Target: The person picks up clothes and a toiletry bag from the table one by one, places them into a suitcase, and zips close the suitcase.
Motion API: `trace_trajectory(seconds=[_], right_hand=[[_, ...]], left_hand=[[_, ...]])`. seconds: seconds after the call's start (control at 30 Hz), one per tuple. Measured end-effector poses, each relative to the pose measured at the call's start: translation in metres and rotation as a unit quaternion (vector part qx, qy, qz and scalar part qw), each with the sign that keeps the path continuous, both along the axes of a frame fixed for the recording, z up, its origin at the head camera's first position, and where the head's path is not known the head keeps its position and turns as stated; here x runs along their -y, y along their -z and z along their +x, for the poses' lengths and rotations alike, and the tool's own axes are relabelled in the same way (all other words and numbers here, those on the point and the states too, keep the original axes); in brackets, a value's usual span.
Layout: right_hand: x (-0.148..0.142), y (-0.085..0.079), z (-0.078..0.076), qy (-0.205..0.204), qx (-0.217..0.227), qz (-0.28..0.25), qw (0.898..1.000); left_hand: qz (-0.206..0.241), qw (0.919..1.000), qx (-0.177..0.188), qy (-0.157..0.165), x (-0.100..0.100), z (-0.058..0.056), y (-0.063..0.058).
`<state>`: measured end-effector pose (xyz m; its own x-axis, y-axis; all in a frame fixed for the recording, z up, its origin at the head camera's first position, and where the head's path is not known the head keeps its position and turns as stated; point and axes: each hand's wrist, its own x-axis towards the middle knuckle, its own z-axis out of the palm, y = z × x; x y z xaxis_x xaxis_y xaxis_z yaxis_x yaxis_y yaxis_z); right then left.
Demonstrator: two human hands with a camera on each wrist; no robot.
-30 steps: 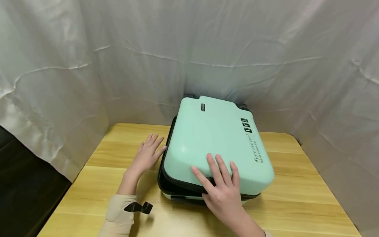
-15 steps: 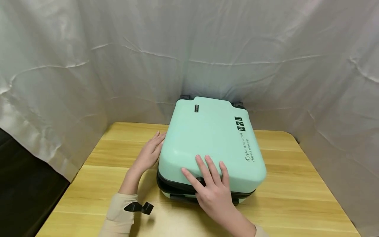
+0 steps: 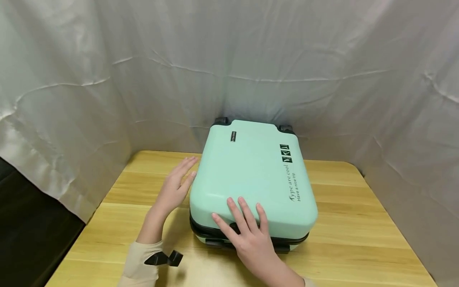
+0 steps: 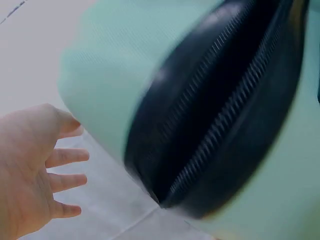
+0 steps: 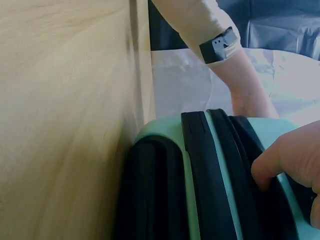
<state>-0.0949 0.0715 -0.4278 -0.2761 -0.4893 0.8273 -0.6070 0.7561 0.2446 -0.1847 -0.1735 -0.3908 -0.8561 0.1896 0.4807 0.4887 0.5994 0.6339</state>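
Observation:
A mint-green suitcase [image 3: 251,171] lies flat with its lettered shell on top. My right hand [image 3: 252,239] rests on the front edge of that shell, fingers spread, and the right wrist view shows its thumb [image 5: 272,162] against the black zipper band. Beside the left side stands my left hand [image 3: 173,185], fingers straight, thumb near the shell. In the left wrist view the zipper teeth [image 4: 232,110] are parted, with a dark gap between the two halves; the left hand's fingers are extended and hold nothing. The inside of the suitcase is hidden.
The suitcase sits on a light wooden table [image 3: 358,223], its wheels [image 3: 285,128] toward a grey curtain [image 3: 287,48] behind. A black side handle [image 5: 155,185] faces the front. Black cloth [image 3: 32,223] hangs at the left, and a black strap camera [image 3: 163,258] sits on the left sleeve.
The top shell has shifted left and come down to line up over the lower half, narrowing the front gap. My right hand moved left with it; my left hand touched the side, then drew slightly away.

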Motion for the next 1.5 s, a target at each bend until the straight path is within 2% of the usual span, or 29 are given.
trace_trajectory(seconds=[0.13, 0.3, 0.47, 0.6, 0.7, 0.8, 0.93, 1.17, 1.3, 1.5], right_hand=[[0.003, 0.002, 0.004, -0.016, 0.037, 0.000, 0.999], [0.001, 0.002, 0.005, -0.040, 0.072, -0.016, 0.996], [-0.005, -0.002, 0.004, -0.079, 0.057, -0.033, 0.995], [-0.013, -0.006, 0.005, -0.127, 0.053, -0.062, 0.989], [-0.021, -0.011, 0.006, -0.151, 0.041, -0.081, 0.984], [-0.030, -0.019, 0.004, -0.155, 0.022, -0.091, 0.983], [-0.045, -0.030, -0.002, -0.150, -0.004, -0.107, 0.983], [-0.073, -0.043, -0.015, -0.145, -0.065, -0.158, 0.974], [-0.094, -0.047, -0.019, -0.120, -0.062, -0.193, 0.972], [-0.124, -0.046, -0.024, -0.081, -0.060, -0.252, 0.962]], left_hand=[[0.006, 0.9990, -0.041, 0.015, -0.002, 0.008, -0.006], [0.007, 0.9949, -0.095, 0.032, -0.007, 0.013, -0.010], [-0.004, 0.9901, -0.134, 0.043, -0.011, 0.015, -0.010], [-0.023, 0.9828, -0.174, 0.057, -0.014, 0.017, -0.008], [-0.041, 0.9768, -0.201, 0.062, -0.019, 0.022, -0.008], [-0.067, 0.9701, -0.225, 0.063, -0.028, 0.030, -0.011], [-0.112, 0.9544, -0.269, 0.064, -0.042, 0.038, -0.015], [-0.166, 0.9206, -0.345, 0.079, -0.061, 0.049, -0.019], [-0.201, 0.9024, -0.373, 0.078, -0.071, 0.057, -0.014], [-0.253, 0.8774, -0.402, 0.071, -0.077, 0.068, 0.001]])
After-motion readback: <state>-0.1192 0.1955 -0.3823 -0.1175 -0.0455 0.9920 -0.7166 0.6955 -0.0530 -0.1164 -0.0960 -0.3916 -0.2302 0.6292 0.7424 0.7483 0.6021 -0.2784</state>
